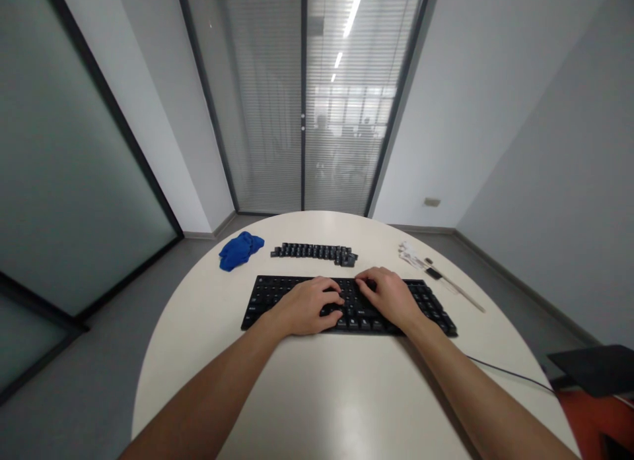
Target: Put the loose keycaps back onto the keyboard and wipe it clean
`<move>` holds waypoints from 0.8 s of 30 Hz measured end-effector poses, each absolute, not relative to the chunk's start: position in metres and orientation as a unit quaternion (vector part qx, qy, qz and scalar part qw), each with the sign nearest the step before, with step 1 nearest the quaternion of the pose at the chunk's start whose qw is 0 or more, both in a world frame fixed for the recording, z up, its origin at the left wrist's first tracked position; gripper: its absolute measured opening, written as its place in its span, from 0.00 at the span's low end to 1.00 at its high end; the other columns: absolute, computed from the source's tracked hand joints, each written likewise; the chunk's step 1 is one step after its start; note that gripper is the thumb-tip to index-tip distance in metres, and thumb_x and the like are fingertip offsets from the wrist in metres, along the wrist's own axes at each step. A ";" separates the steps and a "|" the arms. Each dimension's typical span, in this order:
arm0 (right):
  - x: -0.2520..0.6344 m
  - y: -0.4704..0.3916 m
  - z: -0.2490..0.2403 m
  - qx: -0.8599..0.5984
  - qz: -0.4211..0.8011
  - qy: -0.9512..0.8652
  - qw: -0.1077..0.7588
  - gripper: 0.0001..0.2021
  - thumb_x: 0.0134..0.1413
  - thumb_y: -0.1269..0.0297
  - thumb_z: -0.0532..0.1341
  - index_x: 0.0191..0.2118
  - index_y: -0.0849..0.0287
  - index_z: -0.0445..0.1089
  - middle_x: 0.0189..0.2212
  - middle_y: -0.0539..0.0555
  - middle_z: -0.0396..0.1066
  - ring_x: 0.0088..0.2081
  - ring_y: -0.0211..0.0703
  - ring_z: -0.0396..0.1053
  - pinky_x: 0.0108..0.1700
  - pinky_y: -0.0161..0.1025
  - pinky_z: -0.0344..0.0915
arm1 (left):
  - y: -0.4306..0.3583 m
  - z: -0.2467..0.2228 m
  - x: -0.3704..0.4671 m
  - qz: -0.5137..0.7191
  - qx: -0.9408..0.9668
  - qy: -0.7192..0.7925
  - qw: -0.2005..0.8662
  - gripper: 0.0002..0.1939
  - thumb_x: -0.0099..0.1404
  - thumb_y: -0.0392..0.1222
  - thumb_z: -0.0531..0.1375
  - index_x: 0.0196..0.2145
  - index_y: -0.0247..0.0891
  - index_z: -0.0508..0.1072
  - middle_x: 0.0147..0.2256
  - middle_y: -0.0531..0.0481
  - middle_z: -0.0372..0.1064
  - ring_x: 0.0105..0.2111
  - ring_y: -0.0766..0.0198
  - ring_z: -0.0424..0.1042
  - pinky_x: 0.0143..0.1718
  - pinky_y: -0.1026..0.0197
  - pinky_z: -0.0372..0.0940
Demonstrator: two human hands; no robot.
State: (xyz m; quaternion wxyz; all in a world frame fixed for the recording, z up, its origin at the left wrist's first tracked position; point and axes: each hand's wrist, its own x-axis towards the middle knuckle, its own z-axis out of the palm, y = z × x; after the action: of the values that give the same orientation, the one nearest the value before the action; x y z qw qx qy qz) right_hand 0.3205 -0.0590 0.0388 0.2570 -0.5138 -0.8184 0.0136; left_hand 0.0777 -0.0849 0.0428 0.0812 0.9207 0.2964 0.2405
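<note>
A black keyboard [282,290] lies across the middle of the round table, some of its key positions bare of caps. My left hand [308,307] rests on its middle, fingers bent and apart, tips on or just over the keys. On the right, my right hand [389,294] reaches to the keyboard's back edge. Its thumb and index finger come close together there; anything between them is too small to make out. Behind the keyboard, loose black keycaps [317,251] are lined up in rows.
A crumpled blue cloth [240,250] lies at the table's left back. Toward the right back are a thin stick [463,294], a small black piece [433,273] and clear plastic bits [409,252]. A cable [510,371] runs off the right edge, near a red and black chair [594,414].
</note>
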 end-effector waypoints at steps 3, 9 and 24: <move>0.320 -0.049 0.038 -0.536 -0.012 -0.804 0.257 0.07 0.63 0.65 0.61 0.41 0.57 0.77 0.39 0.55 0.78 0.43 0.51 0.71 0.47 0.45 0.65 | -0.085 0.043 0.077 0.248 0.919 0.294 0.083 0.11 0.68 0.41 0.60 0.45 0.39 0.78 0.49 0.45 0.71 0.49 0.56 0.70 0.54 0.53 0.67; 0.300 -0.023 0.047 -0.526 -0.073 -0.827 0.184 0.09 0.60 0.65 0.63 0.45 0.57 0.77 0.44 0.56 0.77 0.47 0.52 0.69 0.50 0.44 0.64 | -0.084 0.042 0.076 0.256 0.919 0.290 0.080 0.11 0.68 0.40 0.59 0.44 0.38 0.79 0.47 0.45 0.72 0.48 0.56 0.71 0.53 0.54 0.67; 0.272 0.007 0.042 -0.495 -0.072 -0.853 0.146 0.08 0.58 0.70 0.64 0.42 0.57 0.78 0.43 0.57 0.78 0.49 0.53 0.67 0.48 0.44 0.62 | -0.082 0.041 0.076 0.262 0.917 0.288 0.091 0.11 0.67 0.39 0.59 0.44 0.39 0.80 0.46 0.45 0.74 0.47 0.56 0.72 0.52 0.55 0.68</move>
State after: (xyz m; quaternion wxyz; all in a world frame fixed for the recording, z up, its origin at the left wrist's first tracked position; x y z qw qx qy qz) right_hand 0.2721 0.0071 0.0422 0.1460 -0.4954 -0.8533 -0.0716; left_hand 0.0764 -0.0823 0.0408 0.0906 0.9169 0.2876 0.2617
